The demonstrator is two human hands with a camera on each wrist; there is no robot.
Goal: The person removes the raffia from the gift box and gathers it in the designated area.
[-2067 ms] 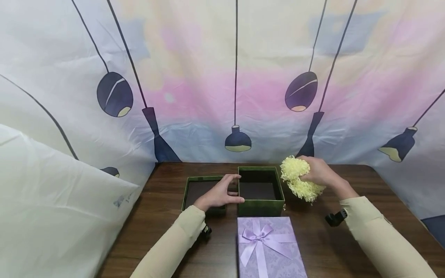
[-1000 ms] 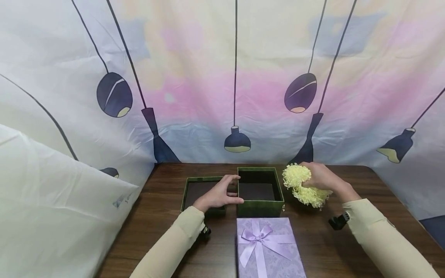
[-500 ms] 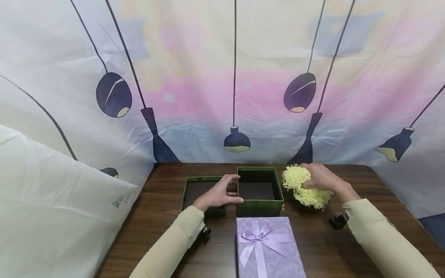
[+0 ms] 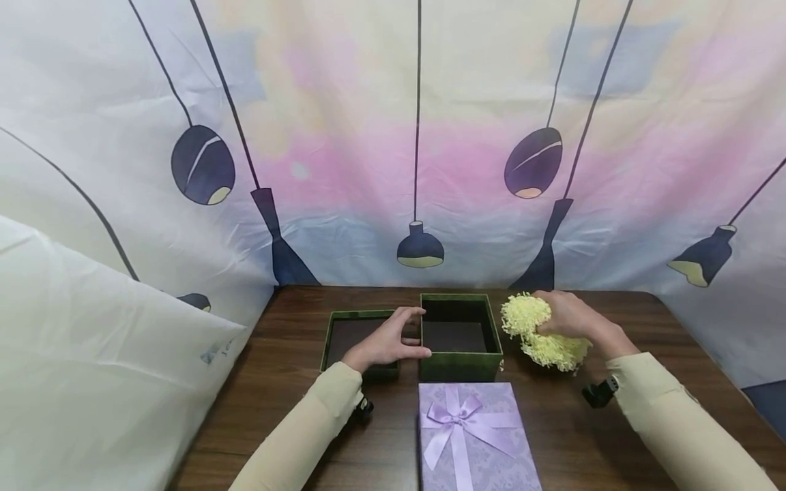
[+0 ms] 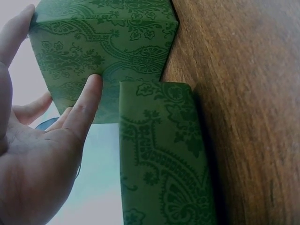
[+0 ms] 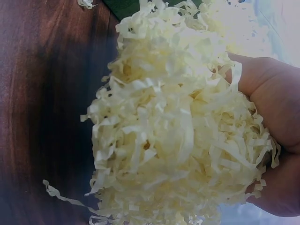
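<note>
Soft head-view light, wrist-view glare

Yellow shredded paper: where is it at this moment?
In the head view, the yellow shredded paper is gripped by the right hand, just right of the deeper green box; it also fills the middle of the right wrist view.

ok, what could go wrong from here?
1. Litter: a loose strand hangs off the shredded paper in the right hand, so bits may drop on the table.
2. Drift: the left hand touches the tall green box at its left side; it might swivel if bumped.
3. Snag: the shallow green box sits close by that hand and could get knocked.
</note>
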